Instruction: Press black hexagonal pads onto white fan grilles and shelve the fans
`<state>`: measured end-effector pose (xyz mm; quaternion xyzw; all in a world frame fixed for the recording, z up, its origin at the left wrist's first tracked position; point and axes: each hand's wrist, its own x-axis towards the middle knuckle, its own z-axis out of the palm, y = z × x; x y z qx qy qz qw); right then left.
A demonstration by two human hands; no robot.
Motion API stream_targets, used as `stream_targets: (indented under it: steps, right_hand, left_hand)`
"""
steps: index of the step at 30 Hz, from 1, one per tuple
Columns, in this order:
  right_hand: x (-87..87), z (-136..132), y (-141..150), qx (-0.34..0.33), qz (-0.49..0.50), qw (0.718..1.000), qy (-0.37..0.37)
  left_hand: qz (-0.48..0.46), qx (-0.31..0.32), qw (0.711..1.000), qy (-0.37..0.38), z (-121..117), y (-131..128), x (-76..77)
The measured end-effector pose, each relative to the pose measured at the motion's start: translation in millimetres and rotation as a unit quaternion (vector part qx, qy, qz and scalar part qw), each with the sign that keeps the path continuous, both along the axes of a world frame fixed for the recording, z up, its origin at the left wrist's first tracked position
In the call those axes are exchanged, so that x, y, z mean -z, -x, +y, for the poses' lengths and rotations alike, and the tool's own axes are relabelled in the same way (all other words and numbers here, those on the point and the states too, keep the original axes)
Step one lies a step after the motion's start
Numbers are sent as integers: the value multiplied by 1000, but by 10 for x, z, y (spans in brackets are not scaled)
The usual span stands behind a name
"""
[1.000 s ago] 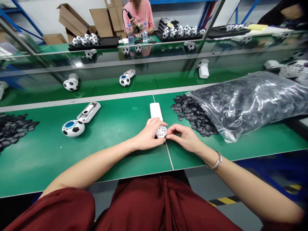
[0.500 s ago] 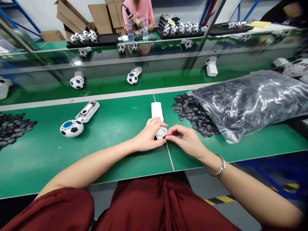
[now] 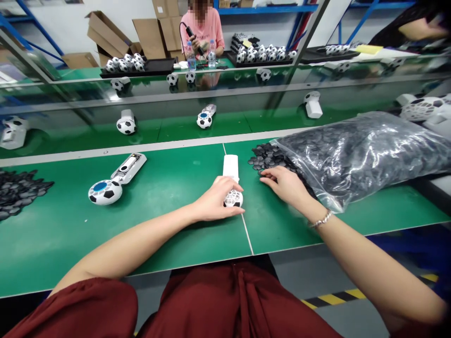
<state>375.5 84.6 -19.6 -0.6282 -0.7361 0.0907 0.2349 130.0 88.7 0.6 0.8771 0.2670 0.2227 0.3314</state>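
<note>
On the green bench top, my left hand (image 3: 216,199) is wrapped around the ball end of a white device with a soccer-ball head (image 3: 233,199). Its flat white handle (image 3: 230,166) points away from me, and some white openwork shows on the ball without black patches. My right hand (image 3: 283,185) is off the ball, beside the pile of small black patches (image 3: 268,156). Its fingers are bent, with a gap between thumb and forefinger, and I see nothing held there. A second soccer-ball device (image 3: 105,192) lies to the left, its handle uncovered and a blue disc on its ball.
A clear plastic bag (image 3: 362,155) full of black patches lies at the right. Another black patch pile (image 3: 21,192) is at the far left. Beyond the pale rail, several devices sit on a green conveyor (image 3: 169,131). A co-worker in a pink shirt (image 3: 207,33) sits opposite.
My right hand has left the ball and moved right to the black pile. A black patch now shows on the ball's near side. My left hand keeps its hold.
</note>
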Motion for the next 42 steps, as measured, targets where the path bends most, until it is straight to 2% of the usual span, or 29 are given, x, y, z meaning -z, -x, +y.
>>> stream_targets:
  steps: [4,7,9,14,16,18,21,23,27,31,37,42]
  right_hand:
    - [52,73,-42,-28,-46,998,21]
    - [74,112,-53,-29,-25,999,35]
    - [70,126,-60,-39,-13,998,47]
    - [-69,18,102,-107,31,992,57]
    - [-161,-61,242,-123,70,987,73]
    - [-242,-128,387,-150,93,980,89]
    - [-314,-189,560,-228,92,965,87]
    - [-333,-203,641,-260,90,958,81]
    - [-328,-171,765,-267,110,955,68]
    - [-281,-88,867,-311,142,939,42]
    - [-271,-18,930,-310,165,935,52]
    - [-371,6,926,-304,115,939,113]
  left_hand:
    - [33,19,999,9,37,102,-43]
    - [51,-63,996,37,55,218,-66]
    - [60,-88,992,70,82,314,-97]
    - [92,1,990,103,173,519,-237]
    - [95,15,990,101,178,531,-249]
    - [95,-18,992,87,151,499,-220]
    - [86,-80,991,63,83,427,-144]
    - [80,-94,991,60,52,398,-108]
    - [79,-96,990,62,55,394,-89]
    - [66,-91,992,54,75,397,-73]
    - [28,-100,994,42,73,375,-25]
    - [12,-101,994,46,72,369,-19]
